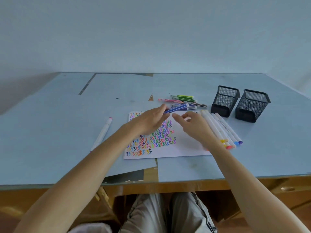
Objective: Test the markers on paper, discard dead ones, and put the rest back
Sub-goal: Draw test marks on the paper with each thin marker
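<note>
Blue-barrelled and striped white, the blue marker point(176, 108) is pinched at its lower end by the fingers of the left hand point(149, 120), just above centre of the frame, its far end tilted up toward the right. Its tip is hidden inside the grip. Just to the right, the right hand point(195, 123) is held with fingers loosely spread and nothing between them, fingertips pointing at the marker without touching it. Beneath both hands the paper point(183, 145) is seen lying flat, its left half packed with rows of coloured squiggles (the right half left white). Behind it, a loose pile of thin markers point(183, 100) is spread out: green, pink, blue. Along the paper's right edge a row of white markers point(222, 130) is laid side by side, coloured ends toward the viewer. Further right, two black mesh holders point(240, 105) are stood close together. At left of centre, one white marker point(103, 132) lies apart on the pale blue table point(50, 132).
</note>
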